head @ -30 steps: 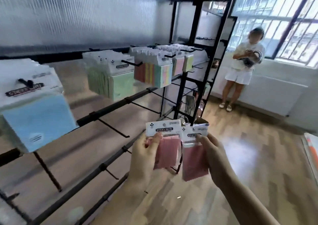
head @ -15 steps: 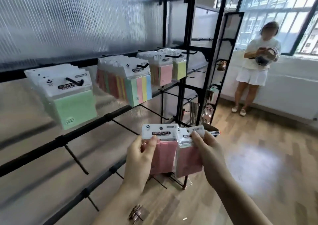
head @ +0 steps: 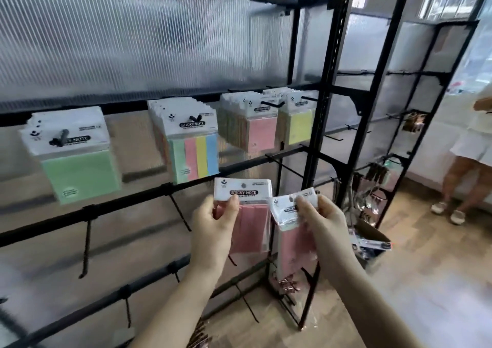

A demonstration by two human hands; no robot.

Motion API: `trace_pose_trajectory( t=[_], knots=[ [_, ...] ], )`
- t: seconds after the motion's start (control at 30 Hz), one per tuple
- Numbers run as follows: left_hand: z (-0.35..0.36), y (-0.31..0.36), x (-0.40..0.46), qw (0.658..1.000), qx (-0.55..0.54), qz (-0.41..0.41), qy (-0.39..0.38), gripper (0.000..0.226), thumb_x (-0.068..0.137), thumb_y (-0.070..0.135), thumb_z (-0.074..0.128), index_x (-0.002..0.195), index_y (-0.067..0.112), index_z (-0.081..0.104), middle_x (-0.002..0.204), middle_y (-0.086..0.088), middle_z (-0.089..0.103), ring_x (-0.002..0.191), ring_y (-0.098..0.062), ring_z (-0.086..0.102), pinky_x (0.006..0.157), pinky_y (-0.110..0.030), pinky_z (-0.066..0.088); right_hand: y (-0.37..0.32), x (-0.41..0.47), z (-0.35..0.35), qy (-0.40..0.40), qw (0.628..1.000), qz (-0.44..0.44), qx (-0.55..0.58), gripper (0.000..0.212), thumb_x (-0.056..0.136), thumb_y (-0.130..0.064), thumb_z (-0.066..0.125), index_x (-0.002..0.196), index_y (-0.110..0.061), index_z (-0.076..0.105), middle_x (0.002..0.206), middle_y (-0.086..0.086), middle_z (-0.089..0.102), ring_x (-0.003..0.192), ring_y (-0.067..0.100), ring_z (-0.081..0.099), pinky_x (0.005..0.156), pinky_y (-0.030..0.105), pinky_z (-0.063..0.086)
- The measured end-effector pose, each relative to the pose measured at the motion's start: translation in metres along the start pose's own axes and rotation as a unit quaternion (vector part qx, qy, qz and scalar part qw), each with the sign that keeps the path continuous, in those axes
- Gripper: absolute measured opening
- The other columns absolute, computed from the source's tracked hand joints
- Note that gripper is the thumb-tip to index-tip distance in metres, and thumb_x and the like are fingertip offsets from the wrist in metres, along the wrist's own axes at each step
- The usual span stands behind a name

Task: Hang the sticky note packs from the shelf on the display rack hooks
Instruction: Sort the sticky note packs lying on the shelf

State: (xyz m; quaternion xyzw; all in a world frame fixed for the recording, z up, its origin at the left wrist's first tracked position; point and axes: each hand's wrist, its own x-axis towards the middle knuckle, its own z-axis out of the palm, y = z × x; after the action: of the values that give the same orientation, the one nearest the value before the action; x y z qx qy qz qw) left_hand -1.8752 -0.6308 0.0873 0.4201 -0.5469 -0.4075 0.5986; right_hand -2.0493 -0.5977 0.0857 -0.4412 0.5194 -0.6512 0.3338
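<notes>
My left hand pinches one pink sticky note pack by its white header card, thumb over the front. My right hand pinches a second pink pack the same way, tilted, its header partly covered by my fingers. Both packs hang in front of the display rack, below the hook already loaded with pink packs. I judge the careful way is to lift one pack at a time, keep its header hole uncovered and square to the hook tip, then slide it straight back.
</notes>
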Motion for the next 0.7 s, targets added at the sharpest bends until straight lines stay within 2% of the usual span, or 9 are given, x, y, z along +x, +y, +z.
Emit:
trace_pose_trajectory(
  t=[0.1,0.13,0.2,0.23,0.33,0.4,0.5,0.6,0.7],
  knots=[
    [0.016,0.002,0.001,0.999,0.022,0.018,0.037,0.032,0.078,0.056,0.062,0.078,0.025,0.063,0.057,0.015,0.060,0.054,-0.004,0.053,0.052,-0.029,0.048,-0.002,0.015,-0.007,-0.030,0.999,-0.004,-0.010,0.029,0.089,-0.030,0.064,0.074,-0.006,0.058,0.060,-0.006,0.056,0.056,0.006,0.051,0.050,0.017,0.039],
    [0.020,0.004,0.002,0.999,0.023,0.023,0.043,0.032,0.078,0.057,0.062,0.078,0.025,0.063,0.058,0.014,0.061,0.054,-0.005,0.054,0.052,-0.029,0.048,-0.002,0.020,-0.008,-0.038,0.999,-0.006,-0.014,0.031,0.089,-0.029,0.064,0.075,-0.002,0.057,0.060,-0.004,0.056,0.056,0.007,0.051,0.050,0.018,0.038],
    [0.031,0.008,0.003,0.998,0.010,0.034,0.044,0.028,0.079,0.053,0.061,0.081,0.025,0.064,0.063,0.015,0.065,0.054,0.001,0.057,0.050,-0.017,0.046,-0.005,0.029,-0.010,-0.065,0.998,-0.010,-0.019,0.034,0.089,-0.029,0.064,0.077,0.001,0.054,0.063,0.001,0.055,0.058,0.011,0.051,0.052,0.023,0.038],
    [0.035,0.011,0.005,0.999,0.007,0.038,0.037,0.024,0.080,0.050,0.061,0.082,0.026,0.065,0.067,0.014,0.068,0.056,0.002,0.059,0.051,-0.014,0.045,-0.007,0.033,-0.010,-0.078,0.997,-0.017,-0.021,0.033,0.090,-0.030,0.064,0.075,-0.001,0.055,0.063,0.001,0.055,0.058,0.011,0.051,0.053,0.024,0.038],
    [0.046,0.017,0.019,0.998,0.016,0.056,0.028,0.010,0.086,0.044,0.062,0.084,0.036,0.067,0.080,0.011,0.072,0.071,-0.004,0.066,0.063,-0.017,0.052,-0.015,0.050,-0.006,-0.103,0.994,-0.043,-0.022,0.022,0.090,-0.030,0.062,0.077,-0.013,0.064,0.065,-0.003,0.063,0.059,0.007,0.057,0.053,0.017,0.044],
    [0.051,0.018,0.033,0.996,0.028,0.077,0.037,0.017,0.086,0.045,0.061,0.084,0.029,0.066,0.079,0.006,0.069,0.068,-0.002,0.061,0.063,-0.014,0.047,-0.021,0.064,-0.003,-0.108,0.992,-0.060,-0.018,0.024,0.086,-0.036,0.062,0.084,-0.013,0.068,0.070,-0.002,0.068,0.062,0.005,0.061,0.055,0.015,0.046],
    [0.058,0.020,0.054,0.994,0.026,0.094,0.043,0.025,0.083,0.046,0.057,0.084,0.023,0.064,0.078,-0.004,0.066,0.063,-0.003,0.053,0.059,-0.014,0.042,-0.028,0.087,-0.003,-0.094,0.991,-0.090,-0.012,0.033,0.078,-0.047,0.059,0.083,-0.015,0.070,0.068,-0.006,0.066,0.061,0.004,0.058,0.055,0.013,0.043],
    [0.064,0.023,0.076,0.993,0.018,0.109,0.038,0.014,0.084,0.046,0.057,0.081,0.036,0.066,0.078,0.009,0.068,0.067,0.005,0.059,0.061,-0.007,0.043,-0.034,0.108,0.002,-0.109,0.988,-0.110,-0.009,0.031,0.080,-0.046,0.059,0.080,-0.016,0.069,0.067,-0.006,0.066,0.061,0.005,0.058,0.056,0.016,0.043],
    [0.075,0.023,0.093,0.994,0.006,0.109,-0.001,0.016,0.085,0.049,0.058,0.086,0.035,0.065,0.083,0.015,0.071,0.076,0.000,0.066,0.066,-0.012,0.048,-0.041,0.128,0.009,-0.145,0.982,-0.116,-0.027,0.025,0.079,-0.045,0.061,0.075,-0.021,0.068,0.070,-0.002,0.069,0.062,0.007,0.061,0.056,0.018,0.045]
  ],
)
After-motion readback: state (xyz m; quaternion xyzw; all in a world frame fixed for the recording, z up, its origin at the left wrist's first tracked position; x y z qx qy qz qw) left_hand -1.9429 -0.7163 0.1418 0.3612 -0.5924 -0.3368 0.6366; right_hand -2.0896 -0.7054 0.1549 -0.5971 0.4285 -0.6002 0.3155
